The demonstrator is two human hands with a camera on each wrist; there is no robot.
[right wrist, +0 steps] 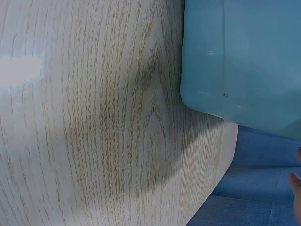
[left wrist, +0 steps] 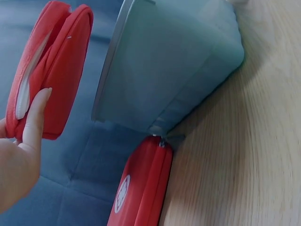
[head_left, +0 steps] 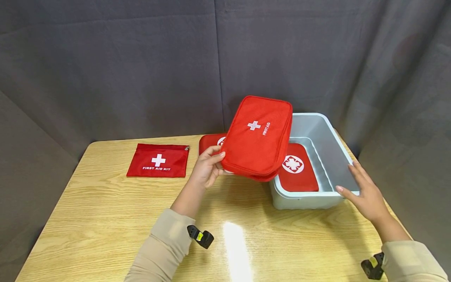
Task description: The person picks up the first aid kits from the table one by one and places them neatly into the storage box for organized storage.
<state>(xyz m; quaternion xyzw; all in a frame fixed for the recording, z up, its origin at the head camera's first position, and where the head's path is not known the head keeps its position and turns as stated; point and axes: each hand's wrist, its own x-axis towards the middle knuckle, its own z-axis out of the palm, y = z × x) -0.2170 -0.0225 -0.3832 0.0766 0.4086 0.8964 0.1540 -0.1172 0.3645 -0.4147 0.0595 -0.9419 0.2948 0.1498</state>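
Note:
My left hand [head_left: 208, 166] pinches the lower left corner of a red first aid bag [head_left: 256, 137], held tilted above the table beside the grey bin. In the left wrist view the bag [left wrist: 66, 70] shows its zipped side, with the thumb pressed on one face. On the near right corner of the grey plastic bin [head_left: 310, 200] rests my right hand [head_left: 368, 196], its fingers spread along the rim. Inside the bin lies a red case [head_left: 303, 178] with a white round cross emblem. Part of the bin is hidden behind the bag.
A flat red first aid pouch [head_left: 158, 161] lies on the wooden table [head_left: 116, 219] at the left. Another red case [head_left: 209, 141] sits left of the bin, partly covered by the held bag. Grey curtains [head_left: 141, 70] hang behind and at both sides.

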